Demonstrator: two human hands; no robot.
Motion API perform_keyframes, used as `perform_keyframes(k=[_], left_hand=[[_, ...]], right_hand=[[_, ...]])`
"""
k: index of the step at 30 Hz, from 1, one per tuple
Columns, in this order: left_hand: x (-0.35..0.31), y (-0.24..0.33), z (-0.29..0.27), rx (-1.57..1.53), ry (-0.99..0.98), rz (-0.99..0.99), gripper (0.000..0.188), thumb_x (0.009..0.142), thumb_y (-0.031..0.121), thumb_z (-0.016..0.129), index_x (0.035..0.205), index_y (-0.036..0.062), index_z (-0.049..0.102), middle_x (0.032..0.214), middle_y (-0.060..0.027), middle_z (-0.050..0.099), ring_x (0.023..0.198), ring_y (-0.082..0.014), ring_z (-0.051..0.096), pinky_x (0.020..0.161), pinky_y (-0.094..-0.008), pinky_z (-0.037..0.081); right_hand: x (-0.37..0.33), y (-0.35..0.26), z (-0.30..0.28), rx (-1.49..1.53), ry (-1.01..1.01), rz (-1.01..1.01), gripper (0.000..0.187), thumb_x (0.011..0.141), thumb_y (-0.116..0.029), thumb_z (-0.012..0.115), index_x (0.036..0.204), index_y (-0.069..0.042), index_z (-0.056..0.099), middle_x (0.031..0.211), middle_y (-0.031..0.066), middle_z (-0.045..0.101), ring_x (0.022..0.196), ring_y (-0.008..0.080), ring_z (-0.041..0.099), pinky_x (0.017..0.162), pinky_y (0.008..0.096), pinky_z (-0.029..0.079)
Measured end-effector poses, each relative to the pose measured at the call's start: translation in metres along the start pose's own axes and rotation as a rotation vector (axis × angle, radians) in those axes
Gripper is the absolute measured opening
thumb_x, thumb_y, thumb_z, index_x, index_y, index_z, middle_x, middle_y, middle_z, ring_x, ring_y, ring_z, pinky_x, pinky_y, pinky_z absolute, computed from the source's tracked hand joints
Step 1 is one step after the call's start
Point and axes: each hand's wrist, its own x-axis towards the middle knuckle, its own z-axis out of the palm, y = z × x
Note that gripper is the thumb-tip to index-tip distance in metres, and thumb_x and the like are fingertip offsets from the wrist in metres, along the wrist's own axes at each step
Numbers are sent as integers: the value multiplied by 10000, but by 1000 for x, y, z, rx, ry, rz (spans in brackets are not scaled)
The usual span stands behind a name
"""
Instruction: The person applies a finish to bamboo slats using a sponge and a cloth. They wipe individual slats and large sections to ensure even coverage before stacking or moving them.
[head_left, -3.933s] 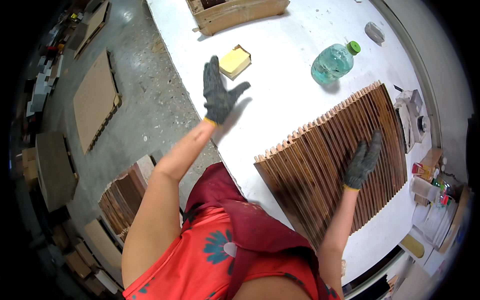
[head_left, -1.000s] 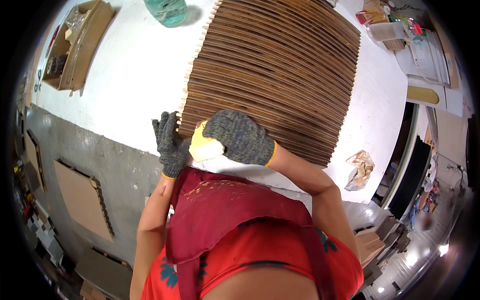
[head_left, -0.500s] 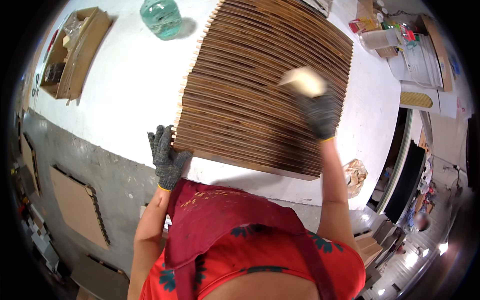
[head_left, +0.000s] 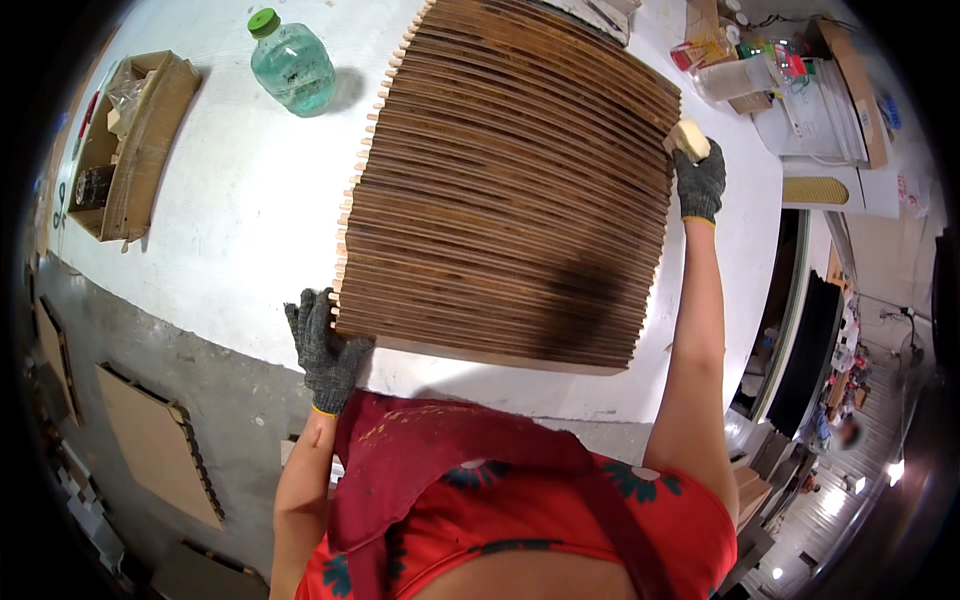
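Note:
A broad row of dark brown wooden strips (head_left: 500,190) lies side by side on a white table, with pale peg-like ends along its left and right edges. My left hand (head_left: 325,350), in a grey knitted glove, rests against the near left corner of the strips, fingers spread and thumb along the near edge. My gloved right hand (head_left: 702,182) is at the right edge of the strips, closed around a cream-coloured block (head_left: 689,140). The block looks like a sponge or a brush; its underside is mostly hidden.
A green-tinted bottle (head_left: 293,70) with a green cap stands left of the strips on the white table (head_left: 245,220). An open cardboard box (head_left: 160,140) holding small items sits at the far left. Containers (head_left: 735,78) crowd the far right. Flat boards (head_left: 160,440) are on the floor at left.
My right hand has swept from over the strips to their right edge, carrying the cream block. My left hand stays at the corner. The view has shifted, showing the bottle's cap.

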Motion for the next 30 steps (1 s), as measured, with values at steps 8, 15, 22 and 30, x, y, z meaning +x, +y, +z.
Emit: perform_keyframes(k=[8, 15, 22, 30], left_hand=[[-9, -15, 7, -37, 49, 18, 751, 750, 347, 807, 1354, 3, 521, 1365, -154, 564, 1362, -319, 433, 1191, -530, 126], [-1, 2, -1, -10, -11, -32, 761, 756, 366, 812, 1360, 9, 514, 1352, -164, 569, 1371, -328, 422, 1193, -529, 122], [-8, -3, -1, -85, 37, -56, 849, 769, 318, 813, 1434, -26, 413, 1359, -158, 561, 1293, -294, 494, 1185, -474, 177], [-2, -3, -5, -164, 24, -66, 908, 745, 220, 836, 1474, -7, 344, 1283, -156, 622, 1220, -265, 582, 1205, -491, 88]], right_hand=[[-201, -249, 47, 911, -979, -795, 471, 906, -186, 683, 1332, -85, 510, 1299, 96, 568, 1184, 246, 550, 1026, 399, 459], [-28, -126, 43, 399, -238, -152, 376, 823, -175, 741, 1152, -38, 621, 1026, 150, 683, 911, 254, 664, 811, 382, 545], [-69, -193, 24, 679, -594, -160, 282, 871, -145, 717, 1102, -26, 608, 1055, 123, 685, 944, 242, 661, 812, 345, 556], [-153, -256, 70, 869, -692, -830, 344, 874, -114, 675, 1205, -63, 595, 1141, 125, 640, 1062, 253, 605, 931, 376, 496]])
